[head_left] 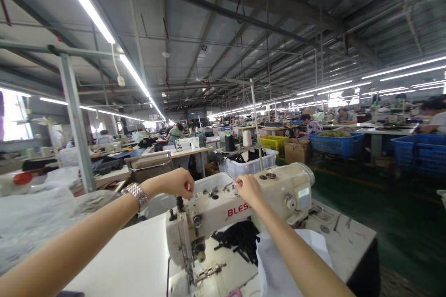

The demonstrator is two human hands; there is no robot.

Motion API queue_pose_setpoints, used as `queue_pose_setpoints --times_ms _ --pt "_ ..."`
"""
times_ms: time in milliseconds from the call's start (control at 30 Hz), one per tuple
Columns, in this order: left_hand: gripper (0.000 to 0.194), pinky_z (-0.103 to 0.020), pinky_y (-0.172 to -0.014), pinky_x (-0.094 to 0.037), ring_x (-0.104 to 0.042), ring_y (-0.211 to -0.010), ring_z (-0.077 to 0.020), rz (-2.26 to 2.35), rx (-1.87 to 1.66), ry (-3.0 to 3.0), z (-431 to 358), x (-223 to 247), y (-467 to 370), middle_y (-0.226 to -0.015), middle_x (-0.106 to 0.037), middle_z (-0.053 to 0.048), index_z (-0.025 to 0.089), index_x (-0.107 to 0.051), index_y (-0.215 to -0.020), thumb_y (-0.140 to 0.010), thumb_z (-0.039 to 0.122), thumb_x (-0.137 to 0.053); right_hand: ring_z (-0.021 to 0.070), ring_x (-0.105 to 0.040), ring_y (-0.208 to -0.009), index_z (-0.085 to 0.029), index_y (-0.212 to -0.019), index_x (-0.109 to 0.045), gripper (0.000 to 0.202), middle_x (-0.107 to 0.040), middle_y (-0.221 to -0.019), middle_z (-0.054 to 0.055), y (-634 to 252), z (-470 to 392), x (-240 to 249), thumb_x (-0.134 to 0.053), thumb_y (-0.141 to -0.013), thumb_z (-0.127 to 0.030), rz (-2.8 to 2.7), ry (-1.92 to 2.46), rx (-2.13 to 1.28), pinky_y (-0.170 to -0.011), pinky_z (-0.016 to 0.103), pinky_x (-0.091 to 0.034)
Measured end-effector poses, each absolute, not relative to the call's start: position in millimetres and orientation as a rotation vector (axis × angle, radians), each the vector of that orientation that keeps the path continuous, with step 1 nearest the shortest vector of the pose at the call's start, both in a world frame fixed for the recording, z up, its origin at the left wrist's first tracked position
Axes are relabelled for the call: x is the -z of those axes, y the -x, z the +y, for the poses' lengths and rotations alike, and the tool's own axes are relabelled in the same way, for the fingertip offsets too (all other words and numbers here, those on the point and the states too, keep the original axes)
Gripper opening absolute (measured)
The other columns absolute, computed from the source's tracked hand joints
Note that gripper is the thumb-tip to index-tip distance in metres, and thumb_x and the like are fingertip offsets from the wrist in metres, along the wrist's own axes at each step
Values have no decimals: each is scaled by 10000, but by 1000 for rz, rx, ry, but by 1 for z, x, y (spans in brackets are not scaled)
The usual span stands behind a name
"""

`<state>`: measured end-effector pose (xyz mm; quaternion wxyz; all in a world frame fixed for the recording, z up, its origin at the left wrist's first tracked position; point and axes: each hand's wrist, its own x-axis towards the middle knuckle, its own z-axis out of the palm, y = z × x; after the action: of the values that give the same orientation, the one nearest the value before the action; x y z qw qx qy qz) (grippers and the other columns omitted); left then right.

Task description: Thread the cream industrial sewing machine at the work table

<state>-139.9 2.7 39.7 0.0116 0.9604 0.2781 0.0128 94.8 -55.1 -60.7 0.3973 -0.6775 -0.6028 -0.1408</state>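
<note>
2 hands, left hand and right hand, pinched closed atop 1 sewing machine, near 2 thread cones.

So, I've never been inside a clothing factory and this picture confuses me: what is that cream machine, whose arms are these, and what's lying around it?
The picture comes from a camera worn on a person's head, so the two bare arms are that person's own. The cream machine with red lettering is an industrial sewing machine on a white worktable. The left hand, with a silver metal wristwatch on its wrist, is closed above the machine's needle end. The right hand pinches something on the machine's top, too small to identify; it may be thread. Black fabric strips and a white cloth piece lie under the machine's arm. Other workers sit far behind.
</note>
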Motion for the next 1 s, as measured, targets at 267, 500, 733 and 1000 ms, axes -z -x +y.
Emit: queue_pose_setpoints --times_ms 267,500,733,1000 --pt "143 -139 -469 -344 -489 -510 -83 752 -162 -2969 -9 -35 147 -563 -557 27 166 -656 -685 -613 230 -551 130 -546 -745 -135 -748 -581 78 -595 -729 -1 -97 -54 64 -521 -794 -153 -1545 1745 297 -716 304 -419" --pt "98 -138 -449 -323 -470 -488 -72 610 -125 -2947 -19 -23 149 -542 -532 39 166 -634 -652 -611 215 -560 118 -547 -688 -136 -738 -593 58 -597 -687 -13 -96 -54 59 -545 -767 -123 -1578 1738 246 -695 289 -422" --pt "71 -151 -454 -322 -451 -475 -72 521 -107 -2983 -37 -19 146 -553 -537 35 170 -623 -644 -607 212 -580 118 -548 -681 -133 -722 -596 45 -593 -676 -17 -95 -53 57 -566 -751 -116 -1597 1755 224 -695 294 -425" --pt "73 -153 -458 -324 -454 -482 -73 505 -107 -2958 -40 -19 147 -565 -540 33 170 -621 -656 -614 209 -577 120 -551 -720 -131 -754 -587 56 -596 -724 -12 -96 -52 59 -539 -782 -133 -1588 1755 225 -717 304 -429"
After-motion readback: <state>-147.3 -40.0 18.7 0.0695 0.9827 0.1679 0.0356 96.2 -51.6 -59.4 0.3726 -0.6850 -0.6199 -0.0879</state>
